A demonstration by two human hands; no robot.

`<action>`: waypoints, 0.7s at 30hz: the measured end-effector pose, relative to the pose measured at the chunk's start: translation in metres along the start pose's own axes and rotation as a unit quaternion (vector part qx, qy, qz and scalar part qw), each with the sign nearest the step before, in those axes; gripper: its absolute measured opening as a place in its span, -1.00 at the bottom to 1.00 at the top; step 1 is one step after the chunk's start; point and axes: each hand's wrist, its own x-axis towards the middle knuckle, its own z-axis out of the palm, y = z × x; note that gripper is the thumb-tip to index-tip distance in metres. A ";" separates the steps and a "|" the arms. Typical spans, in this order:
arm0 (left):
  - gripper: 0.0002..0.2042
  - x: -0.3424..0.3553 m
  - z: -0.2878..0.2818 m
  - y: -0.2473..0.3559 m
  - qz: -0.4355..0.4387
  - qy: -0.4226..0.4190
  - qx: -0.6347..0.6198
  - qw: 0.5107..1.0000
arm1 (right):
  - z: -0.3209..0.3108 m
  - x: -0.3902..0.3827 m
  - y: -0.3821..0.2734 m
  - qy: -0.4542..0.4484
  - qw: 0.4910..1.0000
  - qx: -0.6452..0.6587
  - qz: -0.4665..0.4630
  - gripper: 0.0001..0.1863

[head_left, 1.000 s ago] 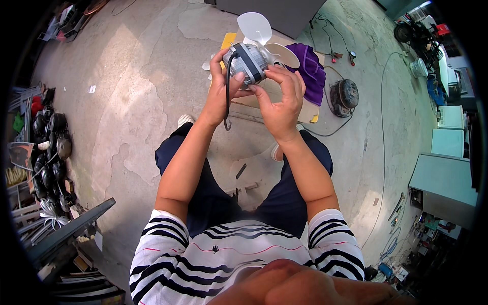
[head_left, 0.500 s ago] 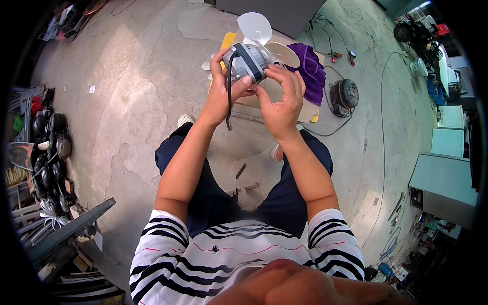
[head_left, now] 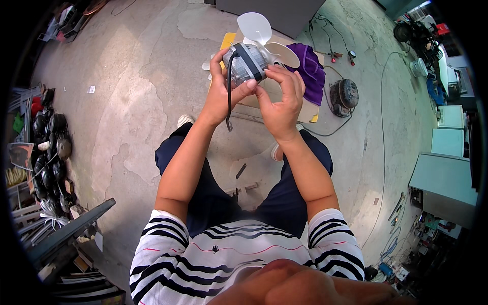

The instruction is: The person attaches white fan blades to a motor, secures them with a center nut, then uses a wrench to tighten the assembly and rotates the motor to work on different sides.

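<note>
A small silver fan motor with a dark band across its body is held up between my two hands. White fan blades fan out from its far side. My left hand grips the motor's left side, thumb along the near edge. On the right, my right hand curls its fingers and thumb against the motor's near right side. A black cable hangs from the motor past my left hand, its end loose in the air. Part of the blades lies hidden behind the motor and my right fingers.
Beneath the motor, a low yellow-edged board carries a purple cloth. Right of it, a dark compressor with a cable sits on the floor. Compressors and scrap are heaped at far left, and pale cabinets stand at far right.
My left thumb has shifted slightly to the right along the motor's near edge. The motor and my right hand look the same.
</note>
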 end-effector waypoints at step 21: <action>-0.06 0.001 -0.003 0.001 -0.069 0.009 -0.045 0.997 | 0.001 0.000 0.000 -0.002 1.000 0.008 0.007 -0.56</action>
